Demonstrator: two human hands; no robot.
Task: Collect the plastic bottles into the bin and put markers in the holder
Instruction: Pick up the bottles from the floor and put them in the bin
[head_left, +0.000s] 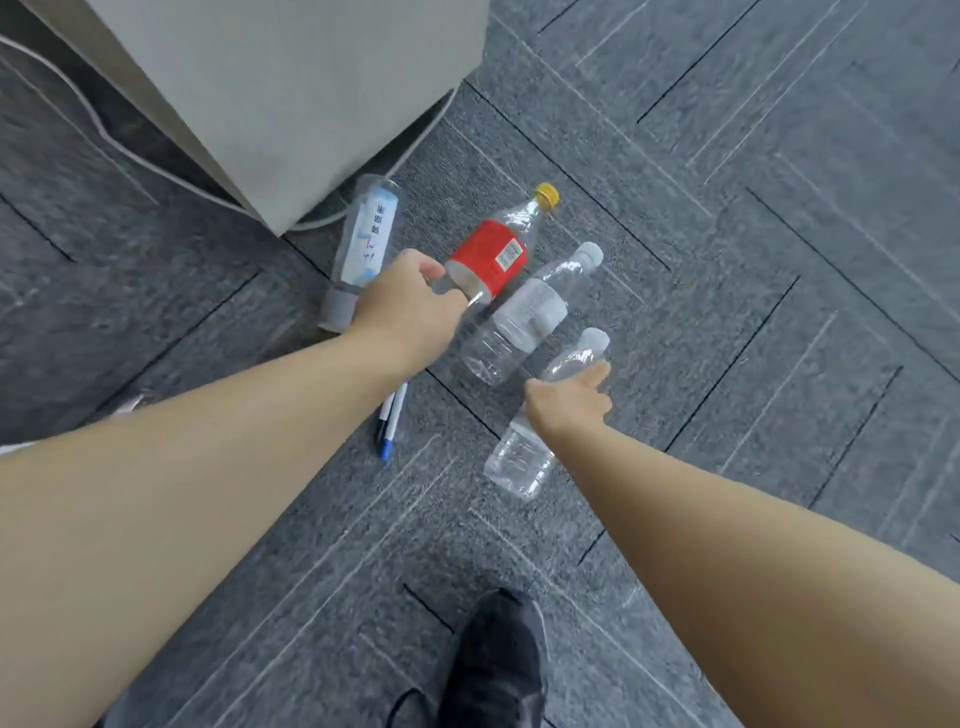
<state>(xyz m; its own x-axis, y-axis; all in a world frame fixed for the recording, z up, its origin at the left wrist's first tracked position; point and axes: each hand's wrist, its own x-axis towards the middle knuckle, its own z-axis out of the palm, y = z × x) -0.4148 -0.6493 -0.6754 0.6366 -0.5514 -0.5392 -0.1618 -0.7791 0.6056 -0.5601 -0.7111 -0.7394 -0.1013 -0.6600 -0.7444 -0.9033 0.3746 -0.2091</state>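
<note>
So this is the bottle-collecting part, and both hands are going in at once. The left hand (410, 306) is wrapped around the bottom end of the red-label bottle (493, 254), the one with the yellow cap pointing away from it. The right hand (569, 402) is curled over the middle of a small clear bottle (519, 457) lying on the carpet floor (779, 260); looks like a grip, though I can't tell if it's fully closed yet.

Between the two hands sits another clear bottle (524, 317), untouched. Just left of the left hand there's a blue-and-white label bottle (366, 239), lying beside a grey cabinet (291, 104). A couple of markers (392, 421) lie on the floor under the left forearm.

No bin or holder in view, so I'd guess the next move is lifting both bottles and turning to find the bin. Empty bottles squash easily, so a light grip should do.
</note>
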